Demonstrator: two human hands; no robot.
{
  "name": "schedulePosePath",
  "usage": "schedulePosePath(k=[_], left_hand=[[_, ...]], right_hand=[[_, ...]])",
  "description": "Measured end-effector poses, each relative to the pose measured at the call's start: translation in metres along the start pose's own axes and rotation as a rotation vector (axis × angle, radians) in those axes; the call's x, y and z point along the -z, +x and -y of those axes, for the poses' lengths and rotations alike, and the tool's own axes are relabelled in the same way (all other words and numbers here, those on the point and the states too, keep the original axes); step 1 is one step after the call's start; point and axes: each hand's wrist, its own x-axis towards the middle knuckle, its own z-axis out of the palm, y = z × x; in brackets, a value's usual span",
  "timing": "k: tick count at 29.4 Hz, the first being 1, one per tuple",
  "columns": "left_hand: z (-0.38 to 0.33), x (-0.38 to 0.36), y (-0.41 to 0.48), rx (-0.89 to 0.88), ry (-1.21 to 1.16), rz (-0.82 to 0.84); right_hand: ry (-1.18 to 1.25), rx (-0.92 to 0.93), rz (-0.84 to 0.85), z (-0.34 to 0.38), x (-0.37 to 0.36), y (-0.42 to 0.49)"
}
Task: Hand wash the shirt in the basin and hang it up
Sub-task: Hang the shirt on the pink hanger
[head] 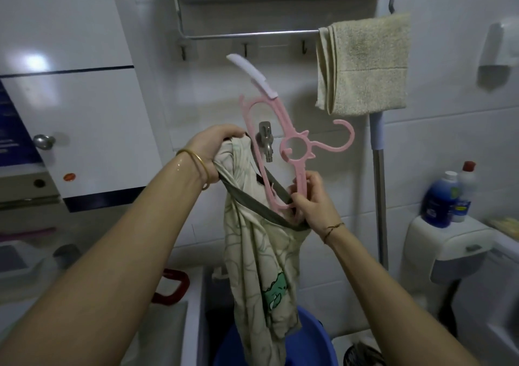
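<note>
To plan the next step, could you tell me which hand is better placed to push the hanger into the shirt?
Probably the right hand: it grips the pink hanger at the neckline, while the left hand holds up the shirt by its collar.

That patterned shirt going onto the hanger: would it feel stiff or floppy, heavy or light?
Probably floppy: the shirt sags in folds from the left hand and the right hand, which pinches the pink hanger. Likely heavy for its size if wet, hanging straight down toward the blue basin.
</note>
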Motion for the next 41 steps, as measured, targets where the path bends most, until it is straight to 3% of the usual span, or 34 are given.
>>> schedulePosePath(k=[4, 10, 12, 17, 20, 24, 36, 39, 41], left_hand=[[-0.005, -0.001, 0.001, -0.018, -0.007, -0.037], [-0.002, 0.005, 0.007, -0.045, 0.004, -0.070], [0.000, 0.009, 0.012, -0.082, 0.069, -0.105], [0.004, 0.025, 0.020, -0.245, 0.313, -0.352], [0.006, 0.035, 0.017, -0.166, 0.147, -0.398], [0.003, 0.046, 0.013, -0.052, -0.257, -0.250], [-0.002, 0.048, 0.013, -0.099, -0.283, -0.175], [-0.001, 0.049, 0.017, -0.239, -0.130, -0.226], [0.003, 0.053, 0.021, -0.373, 0.149, -0.331]], right_hand=[[-0.107, -0.052, 0.065, -0.001, 0.009, -0.002], [0.121, -0.031, -0.105, -0.006, 0.007, -0.005], [0.067, 0.034, -0.113, -0.008, 0.008, -0.003], [-0.028, 0.099, -0.055, -0.007, 0.014, 0.003], [-0.142, 0.098, 0.002, -0.007, 0.022, 0.006], [-0.288, 0.110, 0.057, -0.009, 0.026, 0.010], [-0.028, 0.011, -0.070, -0.009, 0.027, 0.009], [-0.104, 0.015, -0.129, -0.010, 0.030, 0.011], [-0.165, 0.027, -0.160, -0.007, 0.031, 0.014]])
